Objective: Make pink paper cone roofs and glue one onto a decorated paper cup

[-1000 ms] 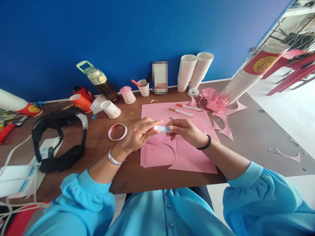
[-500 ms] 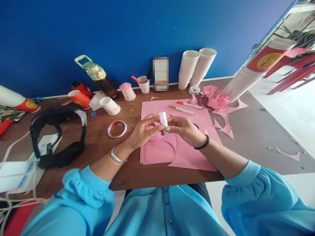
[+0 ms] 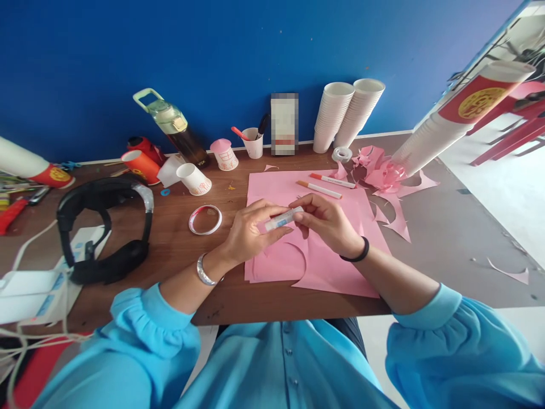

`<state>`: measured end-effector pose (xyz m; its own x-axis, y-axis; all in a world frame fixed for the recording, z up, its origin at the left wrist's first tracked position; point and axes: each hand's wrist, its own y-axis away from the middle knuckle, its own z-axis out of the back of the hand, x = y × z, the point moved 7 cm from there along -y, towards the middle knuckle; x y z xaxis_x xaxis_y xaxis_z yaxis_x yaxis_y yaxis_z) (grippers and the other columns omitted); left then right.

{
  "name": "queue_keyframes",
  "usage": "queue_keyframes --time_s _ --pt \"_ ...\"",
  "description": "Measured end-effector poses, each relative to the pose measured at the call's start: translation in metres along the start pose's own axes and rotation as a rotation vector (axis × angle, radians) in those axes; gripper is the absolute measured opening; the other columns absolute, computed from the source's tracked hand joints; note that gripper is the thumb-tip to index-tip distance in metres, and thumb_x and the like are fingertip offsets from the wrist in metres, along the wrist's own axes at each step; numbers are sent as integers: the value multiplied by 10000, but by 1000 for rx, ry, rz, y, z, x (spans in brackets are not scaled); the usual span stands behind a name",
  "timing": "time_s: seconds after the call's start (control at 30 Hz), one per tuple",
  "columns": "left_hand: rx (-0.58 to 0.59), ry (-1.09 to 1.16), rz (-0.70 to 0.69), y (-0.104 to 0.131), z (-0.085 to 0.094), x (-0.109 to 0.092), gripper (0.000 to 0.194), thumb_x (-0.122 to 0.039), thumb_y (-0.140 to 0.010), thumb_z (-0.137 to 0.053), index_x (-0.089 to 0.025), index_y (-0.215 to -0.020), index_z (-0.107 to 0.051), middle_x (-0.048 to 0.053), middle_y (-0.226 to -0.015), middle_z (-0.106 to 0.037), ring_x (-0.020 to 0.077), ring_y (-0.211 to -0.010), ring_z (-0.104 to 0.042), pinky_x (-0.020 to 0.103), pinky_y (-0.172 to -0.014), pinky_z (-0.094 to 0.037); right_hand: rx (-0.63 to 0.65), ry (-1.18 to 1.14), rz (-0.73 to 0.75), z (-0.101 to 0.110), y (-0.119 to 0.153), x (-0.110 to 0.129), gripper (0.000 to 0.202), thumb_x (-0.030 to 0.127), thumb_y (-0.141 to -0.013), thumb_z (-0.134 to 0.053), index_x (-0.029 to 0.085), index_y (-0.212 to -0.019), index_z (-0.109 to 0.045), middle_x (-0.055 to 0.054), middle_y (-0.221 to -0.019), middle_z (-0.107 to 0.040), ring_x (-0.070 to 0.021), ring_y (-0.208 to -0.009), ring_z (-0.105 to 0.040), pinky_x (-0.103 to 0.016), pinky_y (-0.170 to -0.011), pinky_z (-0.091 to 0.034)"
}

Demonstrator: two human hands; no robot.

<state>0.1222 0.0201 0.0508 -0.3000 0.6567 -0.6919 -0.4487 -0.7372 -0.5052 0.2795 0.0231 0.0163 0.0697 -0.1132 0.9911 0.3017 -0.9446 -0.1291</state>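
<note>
A small white glue stick with a blue label lies tilted between my two hands, above the pink paper sheets. My left hand is closed on its left part, thumb below and fingers above. At its right end, my right hand pinches it between thumb and fingers. Behind my hands, an orange-brown marker and a red marker rest on the paper. Left of my left hand is a roll of tape lying flat.
Along the blue wall stand a bottle, a paper cup with a pink roof, a cup with pens and stacked paper cups. Pink scraps lie to the right. A black headset sits at left.
The glue stick has turned from nearly upright to lying almost level between my hands. My left hand has wrapped further around it. The view has shifted slightly.
</note>
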Motion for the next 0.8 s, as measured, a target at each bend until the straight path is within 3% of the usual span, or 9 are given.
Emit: queue_keyframes --time_s 0.1,0.23,0.33,0.5,0.63,0.7,0.8 --pt "-107 49 -25 3 8 1 258 -331 -880 -779 -223 -1114 -759 71 -1012 -773 199 -899 -694 338 -834 -542 30 -168 -48 -1 -1 -5 438 570 -831 -790 183 -953 -627 2 -757 -673 -115 -567 -628 -267 -546 -549" --pt "-153 102 7 7 12 9 233 -337 -865 -793 -230 -1072 -774 55 -940 -745 187 -842 -666 324 -782 -533 41 -151 -11 -1 1 -3 434 554 -845 -786 181 -1015 -644 -14 -822 -702 -120 -604 -654 -285 -591 -587" --pt "-156 142 37 7 13 11 236 -353 -850 -809 -234 -1051 -779 58 -932 -741 193 -842 -663 330 -776 -532 47 -27 15 -2 5 -1 414 585 -925 -679 184 -1014 -629 17 -731 -657 -110 -542 -626 -262 -538 -539" --pt "-126 112 -3 6 13 4 223 -345 -851 -807 -240 -1047 -778 53 -927 -753 185 -827 -664 338 -790 -530 45 195 9 -2 9 -2 563 668 -1018 -426 202 -718 -528 40 -549 -541 -83 -424 -499 -246 -467 -419" --pt "-100 92 -52 5 12 -2 200 -305 -852 -805 -235 -1036 -773 45 -904 -753 180 -805 -668 333 -778 -523 93 239 -92 -1 8 -10 675 703 -1020 -349 197 -607 -519 31 -473 -487 -81 -389 -457 -254 -455 -385" --pt "-99 78 -59 5 12 -3 183 -282 -849 -805 -232 -1022 -772 42 -893 -754 177 -792 -665 331 -774 -518 90 211 -89 -1 6 -10 688 723 -1008 -348 189 -629 -559 12 -514 -532 -90 -417 -493 -258 -471 -409" --pt "-131 81 -17 5 13 2 161 -288 -849 -803 -220 -990 -767 44 -878 -745 176 -780 -654 328 -754 -514 47 130 19 0 4 -1 581 725 -964 -480 179 -852 -643 -12 -701 -631 -113 -538 -587 -264 -538 -486"
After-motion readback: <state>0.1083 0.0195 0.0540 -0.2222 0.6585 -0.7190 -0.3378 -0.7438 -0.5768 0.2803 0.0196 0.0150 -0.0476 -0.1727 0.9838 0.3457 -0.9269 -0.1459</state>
